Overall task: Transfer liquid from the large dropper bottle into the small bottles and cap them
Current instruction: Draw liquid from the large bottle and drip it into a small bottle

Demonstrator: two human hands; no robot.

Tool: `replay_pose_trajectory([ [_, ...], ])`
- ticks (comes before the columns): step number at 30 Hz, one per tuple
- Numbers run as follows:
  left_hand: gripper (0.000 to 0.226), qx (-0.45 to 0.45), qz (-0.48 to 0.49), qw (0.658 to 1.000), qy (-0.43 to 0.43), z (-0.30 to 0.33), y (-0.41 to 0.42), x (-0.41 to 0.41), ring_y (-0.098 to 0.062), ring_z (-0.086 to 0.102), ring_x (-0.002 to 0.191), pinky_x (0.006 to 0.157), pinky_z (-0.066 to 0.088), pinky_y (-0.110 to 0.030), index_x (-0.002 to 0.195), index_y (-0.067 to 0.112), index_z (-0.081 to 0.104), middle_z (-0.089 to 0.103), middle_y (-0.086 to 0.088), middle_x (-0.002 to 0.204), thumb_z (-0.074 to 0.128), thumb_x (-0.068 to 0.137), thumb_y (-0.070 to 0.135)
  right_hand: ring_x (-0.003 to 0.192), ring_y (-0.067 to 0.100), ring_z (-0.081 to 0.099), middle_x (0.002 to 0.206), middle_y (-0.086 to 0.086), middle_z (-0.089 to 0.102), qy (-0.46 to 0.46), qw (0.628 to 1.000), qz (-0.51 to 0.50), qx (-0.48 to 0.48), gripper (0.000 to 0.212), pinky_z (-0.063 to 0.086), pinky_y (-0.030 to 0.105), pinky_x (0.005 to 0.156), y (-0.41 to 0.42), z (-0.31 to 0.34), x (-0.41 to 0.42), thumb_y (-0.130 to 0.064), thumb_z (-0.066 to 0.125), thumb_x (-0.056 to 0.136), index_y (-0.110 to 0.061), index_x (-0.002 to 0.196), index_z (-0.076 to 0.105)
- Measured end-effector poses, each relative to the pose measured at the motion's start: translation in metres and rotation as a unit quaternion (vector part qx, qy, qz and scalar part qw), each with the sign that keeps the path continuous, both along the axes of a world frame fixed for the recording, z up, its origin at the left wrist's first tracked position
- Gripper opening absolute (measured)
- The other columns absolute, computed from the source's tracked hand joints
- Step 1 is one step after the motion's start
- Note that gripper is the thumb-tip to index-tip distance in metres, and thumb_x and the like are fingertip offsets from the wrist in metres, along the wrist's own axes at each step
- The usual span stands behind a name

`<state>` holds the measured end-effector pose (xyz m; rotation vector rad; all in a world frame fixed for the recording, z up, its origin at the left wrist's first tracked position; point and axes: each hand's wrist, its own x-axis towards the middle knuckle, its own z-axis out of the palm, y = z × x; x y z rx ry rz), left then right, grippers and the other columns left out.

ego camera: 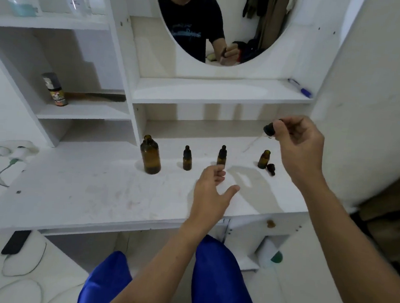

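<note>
While the right hand (297,144) pinches the black rubber top of a dropper (269,130) up at about two o'clock, its thin glass tube slants down and left, above and apart from the bottles. On the white table (95,191), the big brown bottle (150,154) stands uncapped and upright at about eleven o'clock. To its right stand two small capped bottles, one (187,158) beside the big bottle and another (222,155) near the centre. At about one o'clock stands a small open bottle (264,159), with its loose black cap (271,169) lying just beside it. At the centre, the left hand (211,190) hovers with fingers spread loosely and holds nothing, its fingertips just in front of the middle small bottle.
</note>
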<state>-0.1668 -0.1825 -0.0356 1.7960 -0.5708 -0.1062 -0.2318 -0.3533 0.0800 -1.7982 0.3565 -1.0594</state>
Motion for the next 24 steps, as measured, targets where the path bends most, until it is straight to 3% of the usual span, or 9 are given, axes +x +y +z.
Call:
replay_pose_trajectory([
  [4,0.065,0.007,-0.048,0.999,0.003,0.002,-0.039,0.003,-0.009,0.059,0.118,0.102,0.047,-0.018,0.142,0.017,0.052,0.062,0.002,0.129,0.084,0.086,0.027,0.086,0.003,0.075,0.085,-0.023,0.078,0.004,1.000,-0.025,-0.005,0.010,0.059,0.027,0.089,-0.022,0.001,-0.013,-0.016,0.070,0.102,-0.025,0.099,0.066],
  [8,0.064,0.013,-0.064,0.998,-0.002,0.002,-0.071,0.011,-0.011,0.058,0.125,0.110,0.048,-0.028,0.143,0.016,0.051,0.061,-0.001,0.138,0.082,0.089,0.026,0.088,0.002,0.076,0.085,-0.024,0.078,0.004,0.999,-0.035,-0.016,0.011,0.060,0.030,0.091,-0.037,-0.002,-0.017,-0.016,0.071,0.102,-0.025,0.099,0.066],
  [13,0.061,0.021,-0.052,0.998,-0.012,0.001,-0.103,0.024,-0.013,0.058,0.127,0.112,0.049,-0.036,0.143,0.016,0.052,0.061,0.000,0.139,0.080,0.090,0.030,0.093,0.013,0.078,0.090,-0.013,0.078,0.012,0.998,-0.044,-0.035,0.010,0.062,0.041,0.094,-0.051,-0.007,-0.018,-0.018,0.071,0.102,-0.027,0.099,0.067],
  [17,0.054,0.037,-0.051,0.998,-0.031,0.002,-0.118,0.034,-0.013,0.061,0.121,0.109,0.051,-0.037,0.140,0.015,0.056,0.063,0.001,0.135,0.078,0.092,0.028,0.093,0.018,0.079,0.093,-0.003,0.080,0.020,0.998,-0.037,-0.043,0.004,0.061,0.047,0.095,-0.057,-0.014,-0.014,-0.017,0.070,0.101,-0.016,0.104,0.067],
  [24,0.031,0.043,-0.037,0.997,-0.059,-0.001,-0.127,0.043,-0.009,0.067,0.100,0.097,0.056,-0.038,0.122,0.018,0.070,0.071,0.004,0.115,0.077,0.093,0.027,0.092,0.015,0.078,0.092,-0.006,0.079,0.017,0.998,-0.037,-0.041,0.003,0.062,0.041,0.094,-0.062,-0.019,-0.005,-0.016,0.069,0.102,-0.017,0.103,0.067],
])
